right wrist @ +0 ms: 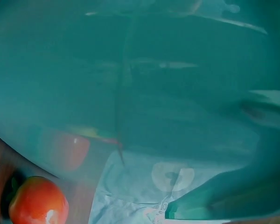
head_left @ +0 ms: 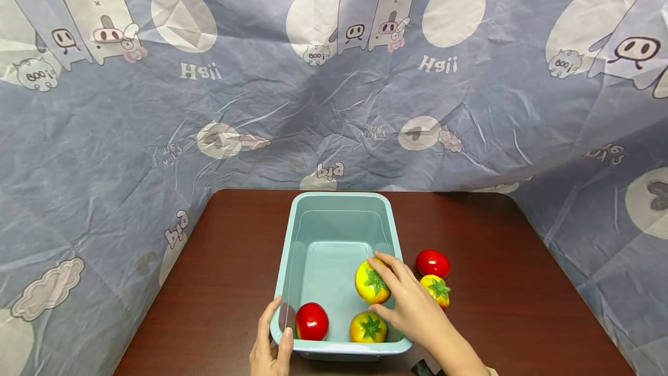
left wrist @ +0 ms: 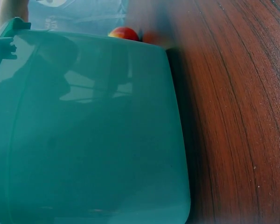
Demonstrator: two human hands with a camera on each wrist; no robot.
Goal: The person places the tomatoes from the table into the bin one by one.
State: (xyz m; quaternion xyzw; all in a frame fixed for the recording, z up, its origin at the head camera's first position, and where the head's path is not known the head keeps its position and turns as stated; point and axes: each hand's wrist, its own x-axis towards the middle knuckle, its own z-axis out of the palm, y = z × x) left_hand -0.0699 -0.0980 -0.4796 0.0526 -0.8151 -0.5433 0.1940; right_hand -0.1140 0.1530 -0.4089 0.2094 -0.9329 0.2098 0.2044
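A pale blue-green plastic bin [head_left: 388, 219] stands on the table; its outer wall [left wrist: 98, 130] fills much of the left wrist view. My left hand [head_left: 270, 344] grips the bin's near left corner, thumb by the front rim, fingers along the side. Inside the bin, my right hand [head_left: 412, 300] holds a yellow tomato [head_left: 373, 282] with a green leafy top between thumb and fingers. Below it in the bin lie a red tomato [head_left: 312, 322] at near left and another yellow tomato [head_left: 368, 328] at near right. The right wrist view does not show the held tomato.
Right of the bin, a red tomato [head_left: 432, 263] and a yellow-orange one [head_left: 435, 290] with a green top lie together on the dark wooden table [head_left: 501, 306]. A patterned grey-blue cloth [head_left: 334, 91] hangs behind and at both sides. A small black object [head_left: 423, 368] shows at the front edge.
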